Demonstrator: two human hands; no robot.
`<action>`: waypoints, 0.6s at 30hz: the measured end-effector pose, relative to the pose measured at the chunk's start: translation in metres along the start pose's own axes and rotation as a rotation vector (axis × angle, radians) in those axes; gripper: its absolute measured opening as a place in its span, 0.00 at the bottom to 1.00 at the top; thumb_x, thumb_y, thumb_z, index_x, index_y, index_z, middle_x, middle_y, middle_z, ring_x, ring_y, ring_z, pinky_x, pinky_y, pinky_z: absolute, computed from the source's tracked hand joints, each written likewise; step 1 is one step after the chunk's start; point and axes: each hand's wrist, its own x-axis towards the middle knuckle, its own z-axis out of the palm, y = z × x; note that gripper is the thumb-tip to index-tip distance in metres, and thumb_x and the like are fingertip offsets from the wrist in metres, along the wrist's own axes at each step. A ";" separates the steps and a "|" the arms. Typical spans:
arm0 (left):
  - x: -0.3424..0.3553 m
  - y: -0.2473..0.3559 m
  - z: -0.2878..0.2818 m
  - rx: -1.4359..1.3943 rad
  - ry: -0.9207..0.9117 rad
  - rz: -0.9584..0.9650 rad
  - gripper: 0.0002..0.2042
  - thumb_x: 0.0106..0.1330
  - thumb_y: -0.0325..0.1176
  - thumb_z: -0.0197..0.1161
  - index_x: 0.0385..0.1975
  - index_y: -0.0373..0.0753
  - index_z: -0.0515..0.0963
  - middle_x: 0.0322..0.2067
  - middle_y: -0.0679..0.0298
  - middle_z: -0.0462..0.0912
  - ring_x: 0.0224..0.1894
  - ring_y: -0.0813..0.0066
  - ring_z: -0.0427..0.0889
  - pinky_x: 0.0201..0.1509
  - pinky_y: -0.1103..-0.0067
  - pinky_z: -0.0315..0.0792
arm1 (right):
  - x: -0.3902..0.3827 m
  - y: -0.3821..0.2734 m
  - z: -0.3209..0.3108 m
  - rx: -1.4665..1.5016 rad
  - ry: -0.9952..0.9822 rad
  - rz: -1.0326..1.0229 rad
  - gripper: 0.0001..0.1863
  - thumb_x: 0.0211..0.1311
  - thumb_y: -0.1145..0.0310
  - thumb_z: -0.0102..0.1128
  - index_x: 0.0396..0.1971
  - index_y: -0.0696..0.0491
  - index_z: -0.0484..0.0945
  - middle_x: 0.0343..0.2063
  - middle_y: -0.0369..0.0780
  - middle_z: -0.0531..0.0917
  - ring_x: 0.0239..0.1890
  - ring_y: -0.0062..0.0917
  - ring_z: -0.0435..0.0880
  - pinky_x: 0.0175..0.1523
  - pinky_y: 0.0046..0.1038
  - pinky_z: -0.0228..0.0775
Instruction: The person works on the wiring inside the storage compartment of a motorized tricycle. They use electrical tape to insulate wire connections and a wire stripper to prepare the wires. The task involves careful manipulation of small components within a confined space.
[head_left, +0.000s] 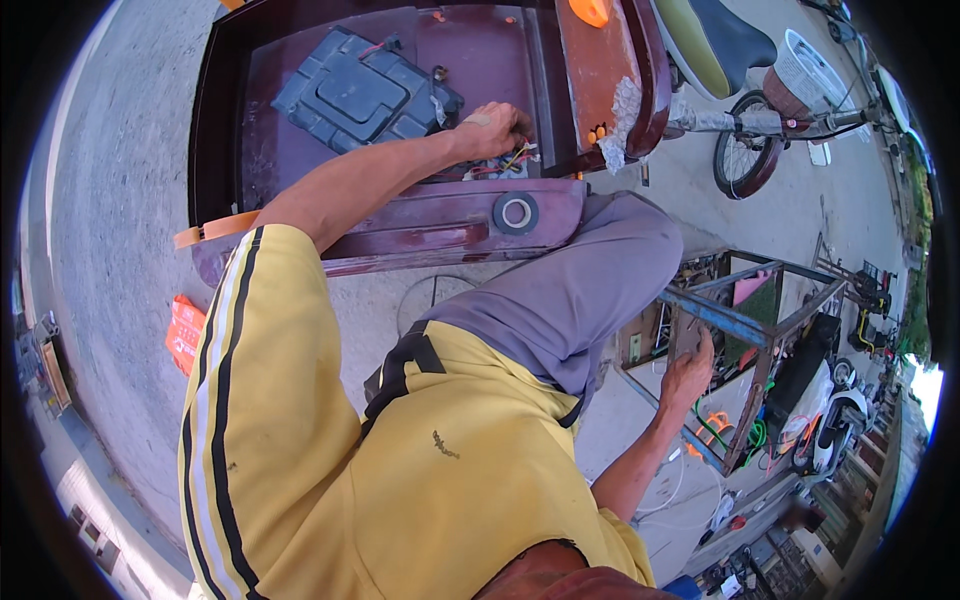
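My left hand [497, 127] reaches into a dark red metal cargo box [562, 190] with its fingers curled down. Just below them lies a small bundle of coloured wires [512, 160]; what the fingertips hold is hidden. Beside that hand, a dark grey plastic case [365, 92] rests on the box floor, a short lead at its edge. A roll of black tape [515, 213] lies flat on the box's near ledge. On my right, my right hand [688, 372] is at the blue bar [722, 312] of a rusty metal frame, fingers extended and nothing visible in it.
My bent leg [600, 270] extends between box and frame. A bicycle-type front wheel [748, 145], a white basket [808, 72] and a dark saddle [725, 50] stand at the far right. Cables and tools crowd the frame. An orange bag [183, 335] lies on the ground at left.
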 end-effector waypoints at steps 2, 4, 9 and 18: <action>-0.001 -0.012 0.005 -0.077 0.050 -0.010 0.12 0.59 0.30 0.66 0.41 0.33 0.83 0.38 0.52 0.88 0.45 0.53 0.87 0.52 0.67 0.78 | 0.003 -0.010 -0.003 -0.020 0.043 -0.091 0.14 0.64 0.78 0.57 0.48 0.56 0.81 0.59 0.49 0.79 0.60 0.47 0.78 0.63 0.44 0.68; 0.003 -0.017 0.006 -0.141 0.068 -0.042 0.12 0.58 0.31 0.68 0.41 0.33 0.84 0.37 0.53 0.89 0.44 0.56 0.87 0.53 0.68 0.79 | 0.007 -0.022 -0.011 -0.071 0.044 -0.152 0.14 0.63 0.79 0.57 0.48 0.56 0.81 0.63 0.48 0.75 0.61 0.47 0.76 0.62 0.44 0.68; 0.003 -0.009 -0.009 -0.041 -0.049 -0.280 0.14 0.57 0.35 0.71 0.39 0.34 0.84 0.36 0.52 0.89 0.44 0.58 0.87 0.52 0.69 0.78 | 0.023 -0.086 -0.019 0.022 0.123 -0.306 0.12 0.62 0.77 0.60 0.45 0.54 0.81 0.59 0.46 0.78 0.61 0.43 0.76 0.62 0.42 0.67; 0.001 -0.015 -0.020 0.274 -0.195 -0.123 0.14 0.62 0.38 0.68 0.45 0.38 0.85 0.39 0.52 0.88 0.47 0.55 0.87 0.52 0.65 0.79 | 0.023 -0.187 0.006 0.145 -0.011 -0.658 0.13 0.58 0.73 0.66 0.44 0.50 0.82 0.49 0.38 0.81 0.50 0.36 0.79 0.54 0.40 0.67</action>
